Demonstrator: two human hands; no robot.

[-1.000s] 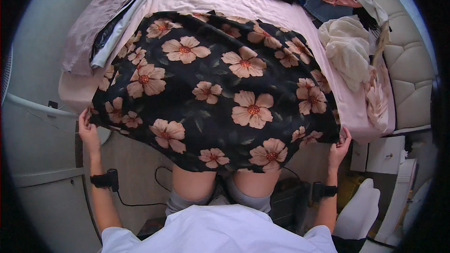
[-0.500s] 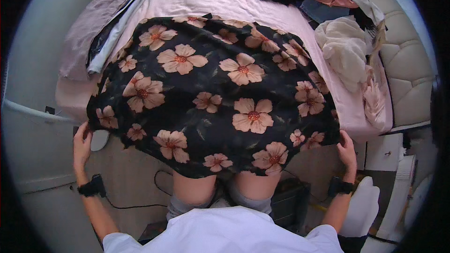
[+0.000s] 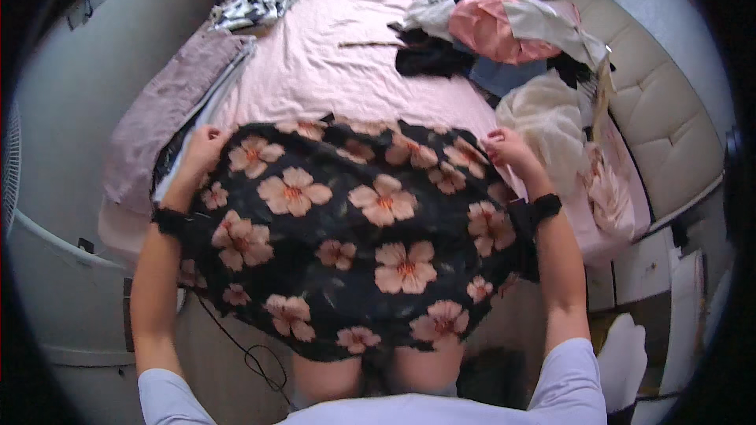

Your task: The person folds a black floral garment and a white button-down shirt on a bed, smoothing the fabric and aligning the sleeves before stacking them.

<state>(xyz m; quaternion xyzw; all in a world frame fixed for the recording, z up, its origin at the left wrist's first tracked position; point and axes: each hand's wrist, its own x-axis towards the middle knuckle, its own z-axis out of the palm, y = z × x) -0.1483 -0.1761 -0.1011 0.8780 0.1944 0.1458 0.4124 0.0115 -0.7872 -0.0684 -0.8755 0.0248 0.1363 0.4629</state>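
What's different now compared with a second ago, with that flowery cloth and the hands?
Both hands went from the near hem of the black floral garment up to its far edge on the bed: left hand at the far left corner, right hand at the far right, both gripping. The garment still lies spread over the pink bed; the clothes pile is unmoved.

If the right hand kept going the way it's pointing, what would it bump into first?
The right hand grips the far edge of the flowery black garment and points up the bed. Going straight on, it would probably slide over bare pink sheet, then reach the dark clothes in the pile, though depth is unclear.
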